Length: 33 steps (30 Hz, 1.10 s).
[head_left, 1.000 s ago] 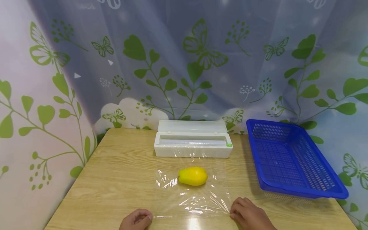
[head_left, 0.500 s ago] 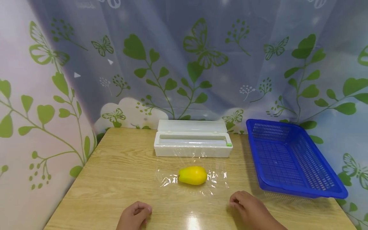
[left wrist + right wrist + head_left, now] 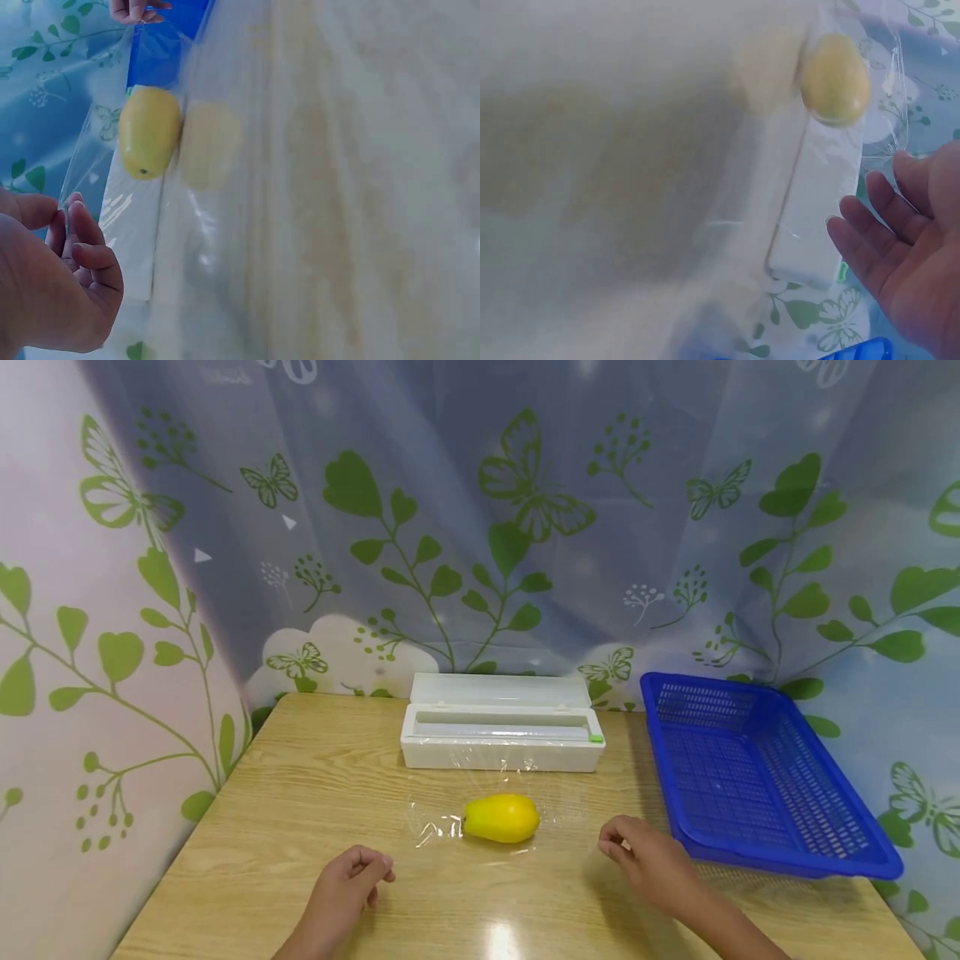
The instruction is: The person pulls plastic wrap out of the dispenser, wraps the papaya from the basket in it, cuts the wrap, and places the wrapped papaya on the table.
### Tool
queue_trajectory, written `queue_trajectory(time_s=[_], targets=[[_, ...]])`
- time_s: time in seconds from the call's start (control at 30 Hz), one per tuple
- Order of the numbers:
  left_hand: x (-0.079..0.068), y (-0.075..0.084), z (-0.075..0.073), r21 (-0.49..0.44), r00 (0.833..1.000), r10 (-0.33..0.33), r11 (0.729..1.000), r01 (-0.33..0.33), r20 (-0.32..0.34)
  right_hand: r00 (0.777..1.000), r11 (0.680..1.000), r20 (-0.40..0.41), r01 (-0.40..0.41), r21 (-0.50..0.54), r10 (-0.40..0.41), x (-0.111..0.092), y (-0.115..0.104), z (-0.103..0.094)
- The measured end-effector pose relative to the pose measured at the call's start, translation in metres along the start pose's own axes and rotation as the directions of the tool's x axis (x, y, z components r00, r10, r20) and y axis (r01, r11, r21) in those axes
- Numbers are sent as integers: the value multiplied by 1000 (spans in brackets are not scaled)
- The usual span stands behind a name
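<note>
A yellow papaya (image 3: 501, 818) lies on clear cling film (image 3: 435, 833) in the middle of the table. My left hand (image 3: 345, 889) pinches one near corner of the film between thumb and fingers; in the left wrist view the film edge runs into that pinch. On the other side my right hand (image 3: 652, 864) holds the opposite corner at thumb and fingertip, its other fingers (image 3: 870, 225) spread loosely in the right wrist view. Both hands are raised above the tabletop. Behind the fruit stands a white film dispenser box (image 3: 502, 756), lid up, with the film running out of it.
A blue plastic basket (image 3: 757, 777) stands at the right of the wooden table (image 3: 315, 793), just beyond my right hand. A small green slider (image 3: 596, 738) sits at the box's right end. A patterned curtain (image 3: 450, 527) closes off the back and sides.
Both hands have risen off the table and moved forward toward the papaya, lifting the film's near edge with them. The film's glare on the table has shrunk. Papaya, box and basket stay put.
</note>
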<state>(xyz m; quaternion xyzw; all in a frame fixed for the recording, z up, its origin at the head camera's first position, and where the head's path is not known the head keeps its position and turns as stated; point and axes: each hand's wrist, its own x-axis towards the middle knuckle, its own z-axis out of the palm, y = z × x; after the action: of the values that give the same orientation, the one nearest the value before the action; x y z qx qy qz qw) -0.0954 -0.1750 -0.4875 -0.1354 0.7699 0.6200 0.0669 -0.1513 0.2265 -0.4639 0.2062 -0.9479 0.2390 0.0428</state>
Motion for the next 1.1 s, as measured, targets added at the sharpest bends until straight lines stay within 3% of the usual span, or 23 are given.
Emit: queue_trajectory(time_s=[0.13,0.47,0.83,1.1], targets=[[7,7,1,-13,1000,14,1000,-14,-11,997,997,11,-71,3,71,11,1,-4],[23,24,-2,-47,998,55,997,-55,-1,993,988,42,-111,104,107,34,3,-8],[39,35,-1,-118,997,66,991,-62,37,996,996,-63,-61,70,66,56,4,-13],[56,40,2,-175,996,90,981,-84,26,995,994,-60,-78,76,83,71,6,-12]])
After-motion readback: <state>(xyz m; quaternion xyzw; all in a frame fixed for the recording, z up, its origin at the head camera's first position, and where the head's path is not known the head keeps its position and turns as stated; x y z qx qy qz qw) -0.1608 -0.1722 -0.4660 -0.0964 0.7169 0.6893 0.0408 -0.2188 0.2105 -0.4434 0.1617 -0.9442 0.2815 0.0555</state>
